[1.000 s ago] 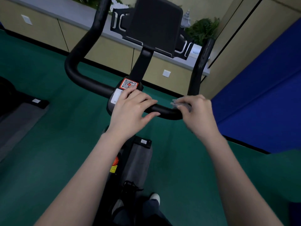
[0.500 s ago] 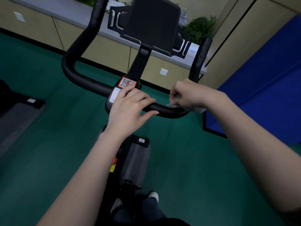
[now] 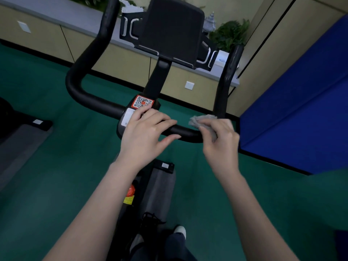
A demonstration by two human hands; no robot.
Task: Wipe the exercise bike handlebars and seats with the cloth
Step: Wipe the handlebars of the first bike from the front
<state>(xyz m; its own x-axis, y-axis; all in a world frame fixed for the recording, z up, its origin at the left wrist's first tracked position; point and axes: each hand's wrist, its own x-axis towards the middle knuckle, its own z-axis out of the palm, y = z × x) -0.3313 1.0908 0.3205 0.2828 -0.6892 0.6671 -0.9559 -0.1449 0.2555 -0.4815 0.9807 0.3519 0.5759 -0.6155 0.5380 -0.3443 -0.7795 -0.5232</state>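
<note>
Between the two hands runs the black handlebar (image 3: pixel 185 133) of the exercise bike, the left hand (image 3: pixel 146 132) resting over its middle with fingers loosely spread, the right hand (image 3: pixel 219 137) pinching a crumpled grey cloth (image 3: pixel 201 121) against the bar's right bend.

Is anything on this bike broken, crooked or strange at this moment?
Nothing stands out. The handlebar looks intact. The left hand rests on its middle, and the right hand holds the gray cloth against the bar.
</note>
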